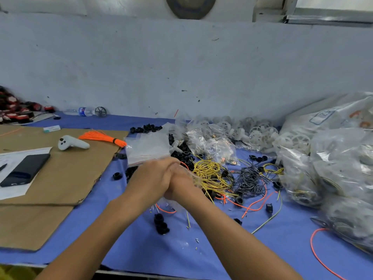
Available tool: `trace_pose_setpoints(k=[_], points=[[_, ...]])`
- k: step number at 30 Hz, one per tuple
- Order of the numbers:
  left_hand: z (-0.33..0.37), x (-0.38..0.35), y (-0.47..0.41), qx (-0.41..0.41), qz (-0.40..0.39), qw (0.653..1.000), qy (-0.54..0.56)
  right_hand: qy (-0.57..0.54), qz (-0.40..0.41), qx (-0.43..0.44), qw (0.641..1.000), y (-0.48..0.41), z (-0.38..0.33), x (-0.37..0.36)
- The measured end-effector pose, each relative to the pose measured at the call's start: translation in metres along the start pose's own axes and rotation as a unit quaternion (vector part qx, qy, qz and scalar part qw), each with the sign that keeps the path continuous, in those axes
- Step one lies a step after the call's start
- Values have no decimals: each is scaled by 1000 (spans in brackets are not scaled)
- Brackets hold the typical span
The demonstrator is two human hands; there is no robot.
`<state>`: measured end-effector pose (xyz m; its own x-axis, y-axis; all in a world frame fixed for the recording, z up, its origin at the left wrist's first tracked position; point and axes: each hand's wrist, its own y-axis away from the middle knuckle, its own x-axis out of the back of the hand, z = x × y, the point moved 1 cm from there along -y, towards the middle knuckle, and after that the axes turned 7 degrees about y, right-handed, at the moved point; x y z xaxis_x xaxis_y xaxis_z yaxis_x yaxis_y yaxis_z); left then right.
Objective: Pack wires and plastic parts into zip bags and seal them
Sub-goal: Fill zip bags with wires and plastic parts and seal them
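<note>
Pinching the clear zip bag [163, 216] between them, left hand [151, 179] and right hand [182, 183] grip tightly together.

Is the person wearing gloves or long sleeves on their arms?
No gloves, sleeves, watch or bracelet show: the left hand and right hand are bare, and both arms are bare right to the picture's edge.
</note>
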<state>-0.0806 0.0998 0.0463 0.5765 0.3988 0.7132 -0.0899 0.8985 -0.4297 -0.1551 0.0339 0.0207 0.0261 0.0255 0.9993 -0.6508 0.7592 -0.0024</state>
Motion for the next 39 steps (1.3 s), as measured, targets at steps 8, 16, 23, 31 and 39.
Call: trace_pose_setpoints(k=[8, 16, 23, 31, 39], points=[[-29, 26, -39, 72, 98, 988, 92, -262, 174, 109, 943, 24, 28, 46], [-62, 23, -60, 107, 151, 965, 187, -211, 142, -52, 966, -68, 165, 13], [-60, 27, -56, 106, 136, 941, 292, -33, -16, -98, 995, -200, 218, -68], [-60, 35, -49, 104, 130, 946, 278, 65, 113, -84, 988, -211, 225, -60], [-48, 22, -46, 83, 128, 953, 262, -116, 342, -88, 928, -109, 235, 26]])
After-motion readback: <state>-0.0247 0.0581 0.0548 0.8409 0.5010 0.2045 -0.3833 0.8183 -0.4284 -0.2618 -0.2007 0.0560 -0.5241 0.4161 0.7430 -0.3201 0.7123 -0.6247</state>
